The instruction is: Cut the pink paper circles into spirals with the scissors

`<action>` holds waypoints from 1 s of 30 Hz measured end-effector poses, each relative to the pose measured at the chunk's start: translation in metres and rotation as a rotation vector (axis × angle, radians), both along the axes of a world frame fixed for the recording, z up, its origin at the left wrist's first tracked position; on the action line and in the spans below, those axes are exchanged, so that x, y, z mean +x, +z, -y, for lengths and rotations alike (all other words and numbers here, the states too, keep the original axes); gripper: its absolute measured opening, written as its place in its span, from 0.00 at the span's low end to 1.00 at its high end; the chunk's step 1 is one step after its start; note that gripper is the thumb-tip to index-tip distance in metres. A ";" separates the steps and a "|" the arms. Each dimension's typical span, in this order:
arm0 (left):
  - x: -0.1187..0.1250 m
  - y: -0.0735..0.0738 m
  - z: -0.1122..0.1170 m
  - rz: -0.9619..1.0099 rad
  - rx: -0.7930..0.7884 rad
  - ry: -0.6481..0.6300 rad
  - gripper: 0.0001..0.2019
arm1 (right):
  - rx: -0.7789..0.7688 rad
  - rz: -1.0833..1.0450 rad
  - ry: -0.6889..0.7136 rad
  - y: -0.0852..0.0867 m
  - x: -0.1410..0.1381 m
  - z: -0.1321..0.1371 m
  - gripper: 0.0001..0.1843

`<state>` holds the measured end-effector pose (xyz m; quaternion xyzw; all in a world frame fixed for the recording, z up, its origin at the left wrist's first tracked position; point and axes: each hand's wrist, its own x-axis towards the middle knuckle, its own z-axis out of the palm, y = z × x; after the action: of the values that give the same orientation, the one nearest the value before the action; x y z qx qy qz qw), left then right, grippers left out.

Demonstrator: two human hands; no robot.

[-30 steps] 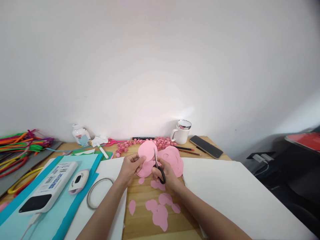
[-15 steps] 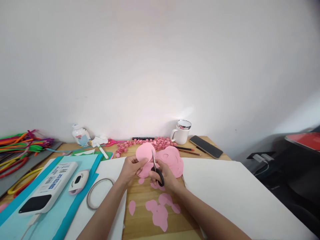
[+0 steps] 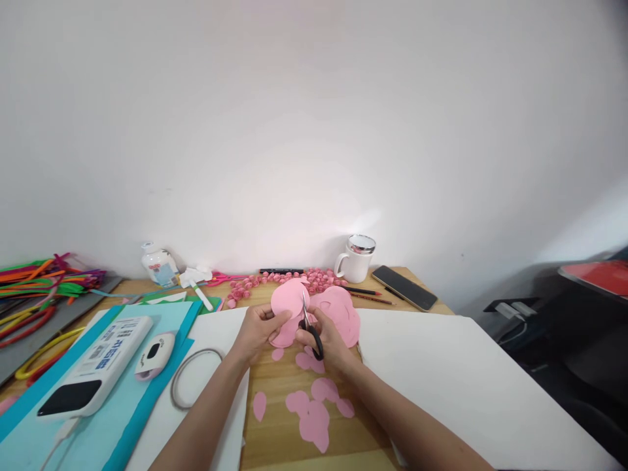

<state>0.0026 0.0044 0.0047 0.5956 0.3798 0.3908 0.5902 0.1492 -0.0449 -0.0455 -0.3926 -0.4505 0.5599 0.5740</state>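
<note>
A round piece of pink paper (image 3: 286,297) is pinched at its lower left edge by my left hand (image 3: 259,330). My right hand (image 3: 326,337) grips black-handled scissors (image 3: 314,340), whose blades point up and lie at the right edge of that paper. Behind my right hand rests a stack of pink paper rounds (image 3: 341,307). Below both hands, several pink paper scraps (image 3: 314,422) are scattered on the wooden tabletop, with a single petal-shaped scrap (image 3: 260,406) off to the left.
Many small pink paper rolls (image 3: 316,280) lie along the wall. Behind on the right stand a white mug (image 3: 356,261) and a phone (image 3: 405,288). At left are a white power bank (image 3: 98,369), a tape ring (image 3: 175,386) and colourful pipe cleaners (image 3: 49,278). White sheets (image 3: 466,379) flank the work area.
The paper round and both hands have shifted slightly right. The scissor blades now reach into the paper's right edge, where a small flap sticks up at the top.
</note>
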 end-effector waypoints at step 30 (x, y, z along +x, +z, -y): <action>0.002 -0.005 -0.003 0.080 -0.048 0.012 0.18 | -0.023 0.061 0.037 -0.001 -0.005 0.004 0.28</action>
<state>0.0043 0.0070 -0.0007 0.5631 0.3687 0.4086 0.6165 0.1440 -0.0491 -0.0467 -0.4077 -0.4686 0.5635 0.5447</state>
